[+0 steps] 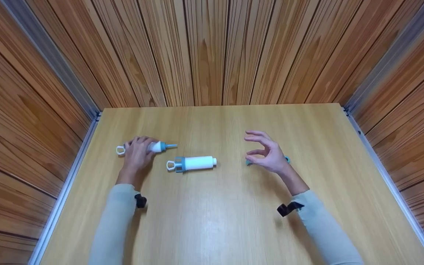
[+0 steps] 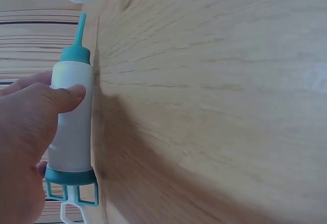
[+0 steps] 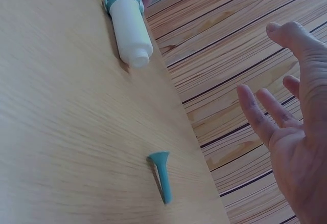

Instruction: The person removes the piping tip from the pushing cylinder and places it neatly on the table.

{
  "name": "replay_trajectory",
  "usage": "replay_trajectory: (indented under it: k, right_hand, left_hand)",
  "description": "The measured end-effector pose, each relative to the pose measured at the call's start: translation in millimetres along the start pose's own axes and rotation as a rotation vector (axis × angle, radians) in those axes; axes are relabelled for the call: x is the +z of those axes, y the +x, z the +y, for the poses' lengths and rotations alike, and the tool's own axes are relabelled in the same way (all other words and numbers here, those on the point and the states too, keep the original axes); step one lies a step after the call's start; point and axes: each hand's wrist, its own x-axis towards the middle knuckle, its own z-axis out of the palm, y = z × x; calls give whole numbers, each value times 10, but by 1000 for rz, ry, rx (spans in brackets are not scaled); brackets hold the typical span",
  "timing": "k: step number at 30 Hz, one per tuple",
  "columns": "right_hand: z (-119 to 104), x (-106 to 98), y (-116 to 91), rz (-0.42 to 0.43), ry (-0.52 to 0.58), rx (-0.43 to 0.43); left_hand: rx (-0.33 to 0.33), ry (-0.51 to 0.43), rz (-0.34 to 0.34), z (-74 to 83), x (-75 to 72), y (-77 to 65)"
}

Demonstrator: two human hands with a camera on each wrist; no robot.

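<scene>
My left hand (image 1: 137, 152) grips a white syringe (image 2: 74, 121) round its barrel, the thumb lying across it. This syringe has a long thin teal nozzle (image 2: 79, 37), a teal collar and a white loop handle. A second white syringe (image 1: 199, 162) lies on the table between the hands; its end is a short white stub. My right hand (image 1: 267, 152) is raised over the table with fingers spread and bent, holding nothing. Under it, partly hidden in the head view, lies a teal flared nozzle piece (image 3: 161, 175), wide at one end with a narrow stem.
The wooden table (image 1: 204, 228) is bordered by metal rails (image 1: 64, 191) at the sides. Wood-plank walls (image 1: 204, 55) rise at the back, left and right. A black wrist camera (image 1: 140, 201) is strapped to each sleeve.
</scene>
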Motion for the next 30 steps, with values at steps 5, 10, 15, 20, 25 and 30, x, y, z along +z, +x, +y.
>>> replay_trajectory:
  k: [5, 10, 15, 20, 25, 30]
  right_hand:
    - [10, -32, 8, 12, -26, 15]
    - [14, -49, 20, 24, -38, 37]
    - [39, -68, 50, 36, -50, 36]
    - [89, -81, 64, 35, -52, 14]
    - [113, -95, 82, 45, -65, 46]
    - [91, -100, 101, 58, -79, 82]
  left_hand:
    - [1, -55, -14, 17, -61, -8]
    - [3, -82, 0, 72, -99, -16]
    - [19, -94, 28, 145, -104, -3]
    - [49, -104, 37, 220, -103, -4]
    - [75, -123, 79, 295, -118, -28]
    - [117, -125, 128, 383, -168, -54]
